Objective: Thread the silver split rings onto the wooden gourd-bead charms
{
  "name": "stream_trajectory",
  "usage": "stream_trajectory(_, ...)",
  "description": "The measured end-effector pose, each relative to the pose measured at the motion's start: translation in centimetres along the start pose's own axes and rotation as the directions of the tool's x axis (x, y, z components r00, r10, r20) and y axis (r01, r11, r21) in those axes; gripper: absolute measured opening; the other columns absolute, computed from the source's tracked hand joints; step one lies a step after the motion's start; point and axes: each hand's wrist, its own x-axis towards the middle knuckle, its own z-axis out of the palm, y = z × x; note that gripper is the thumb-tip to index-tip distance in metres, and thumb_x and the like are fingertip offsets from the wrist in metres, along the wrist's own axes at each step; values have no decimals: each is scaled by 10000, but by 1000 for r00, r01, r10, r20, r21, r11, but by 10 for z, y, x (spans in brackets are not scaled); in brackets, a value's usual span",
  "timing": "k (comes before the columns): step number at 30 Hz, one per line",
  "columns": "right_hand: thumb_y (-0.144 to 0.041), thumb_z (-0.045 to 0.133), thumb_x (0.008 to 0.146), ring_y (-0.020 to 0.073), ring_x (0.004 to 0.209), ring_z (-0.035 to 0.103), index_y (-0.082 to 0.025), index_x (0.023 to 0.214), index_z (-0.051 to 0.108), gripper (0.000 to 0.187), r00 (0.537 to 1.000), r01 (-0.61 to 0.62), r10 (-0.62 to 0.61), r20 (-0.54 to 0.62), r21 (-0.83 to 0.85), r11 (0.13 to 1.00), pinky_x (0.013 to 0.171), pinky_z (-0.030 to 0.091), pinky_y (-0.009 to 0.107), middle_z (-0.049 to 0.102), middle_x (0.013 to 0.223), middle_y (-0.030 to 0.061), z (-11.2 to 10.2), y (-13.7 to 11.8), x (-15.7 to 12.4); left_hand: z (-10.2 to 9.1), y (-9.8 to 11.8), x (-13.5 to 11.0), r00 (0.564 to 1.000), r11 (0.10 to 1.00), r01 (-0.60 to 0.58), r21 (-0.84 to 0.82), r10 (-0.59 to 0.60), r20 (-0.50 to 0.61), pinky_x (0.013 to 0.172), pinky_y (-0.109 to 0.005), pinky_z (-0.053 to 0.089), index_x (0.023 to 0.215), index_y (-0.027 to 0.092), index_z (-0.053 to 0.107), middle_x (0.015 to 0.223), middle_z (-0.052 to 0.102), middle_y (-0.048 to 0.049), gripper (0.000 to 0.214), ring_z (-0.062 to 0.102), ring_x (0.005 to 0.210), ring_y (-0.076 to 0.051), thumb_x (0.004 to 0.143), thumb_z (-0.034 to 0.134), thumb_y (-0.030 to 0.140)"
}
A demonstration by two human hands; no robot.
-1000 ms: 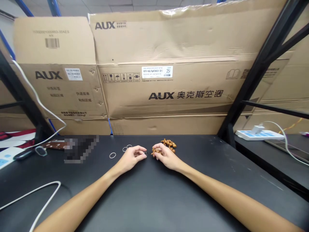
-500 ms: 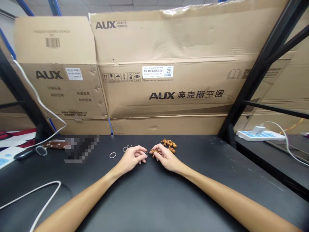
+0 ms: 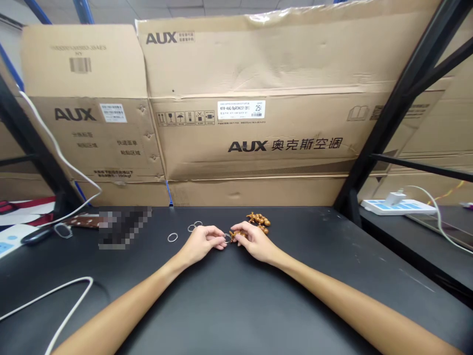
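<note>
Your left hand [image 3: 201, 244] and right hand [image 3: 256, 241]: close together, fingertips nearly meeting. Left pinches a small metal ring [image 3: 226, 237]; right pinches a brown beaded piece [image 3: 237, 235], partly hidden by fingers. On the black tabletop [image 3: 332, 296], left to right: pixelated patch [image 3: 123, 228], unreadable; loose ring [image 3: 172, 237]; paired rings [image 3: 194, 226]; brown bead heap [image 3: 259, 220]. Behind: cardboard carton [image 3: 247, 146] printed AUX.

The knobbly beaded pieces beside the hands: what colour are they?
The beaded pieces are golden brown, clearest in the head view.
</note>
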Motion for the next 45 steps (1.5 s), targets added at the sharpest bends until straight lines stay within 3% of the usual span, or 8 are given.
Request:
stream_trajectory(5, -212, 462, 882, 155, 751, 573, -195, 944, 638, 187, 996, 88, -91, -6, -230, 969, 678, 460, 289, 617, 873, 46, -2, -8, -1, 0, 3, -1, 1000, 999, -5, 41, 5, -3, 697, -322, 570, 805, 99, 657, 723, 716, -85, 288, 696, 707, -200, 742, 685, 378)
stream_trajectory(15, -144, 481, 849, 132, 655, 539, -183, 853, 606, 131, 995, 99, -102, 6, -286, 953, 588, 419, 243, 606, 760, 10, -2, -10, -1, 1, 0, 0, 999, 999, 34, -27, -34, -15, 706, -350, 573, 775, 106, 602, 731, 706, -86, 350, 700, 759, -220, 709, 718, 429)
stream_trajectory(20, -85, 492, 826, 172, 788, 530, -189, 870, 639, 185, 968, 249, -228, 103, -491, 835, 731, 438, 304, 607, 829, 46, 0, -10, -3, 0, -1, 0, 1000, 1000, 14, -12, -14, -10, 713, -361, 574, 729, 110, 580, 850, 706, -120, 315, 698, 779, -225, 702, 727, 388)
stream_trajectory(24, -109, 510, 841, 188, 788, 503, -186, 864, 639, 153, 953, 300, -267, 145, -597, 744, 739, 428, 325, 606, 829, 59, -1, -7, -4, -1, -1, 0, 1000, 1000, 15, -7, -15, 14, 765, -372, 563, 720, 114, 594, 918, 706, -131, 271, 698, 804, -226, 700, 728, 349)
stream_trajectory(34, -187, 582, 852, 168, 776, 561, -180, 825, 641, 65, 969, 244, -202, 140, -437, 866, 723, 462, 291, 616, 817, 46, -5, -8, -1, -4, -3, 1, 998, 998, 51, 30, -52, 20, 812, -334, 548, 861, 109, 703, 839, 736, -92, 273, 696, 843, -230, 721, 702, 343)
stream_trajectory(40, -163, 529, 872, 165, 747, 570, -168, 807, 641, 130, 972, 234, -196, 132, -411, 881, 706, 454, 289, 621, 804, 54, -5, -13, -1, -6, -4, 2, 997, 999, 39, 21, -41, 67, 884, -353, 521, 919, 127, 716, 927, 733, -83, 311, 681, 909, -228, 742, 689, 381)
stream_trajectory(45, -181, 507, 873, 151, 684, 572, -172, 810, 634, 143, 985, 173, -152, 86, -373, 912, 644, 448, 271, 633, 798, 49, -5, -17, -1, -2, -2, 1, 999, 999, 15, -41, -13, 38, 853, -357, 539, 887, 114, 709, 891, 729, -100, 357, 674, 931, -246, 736, 691, 437)
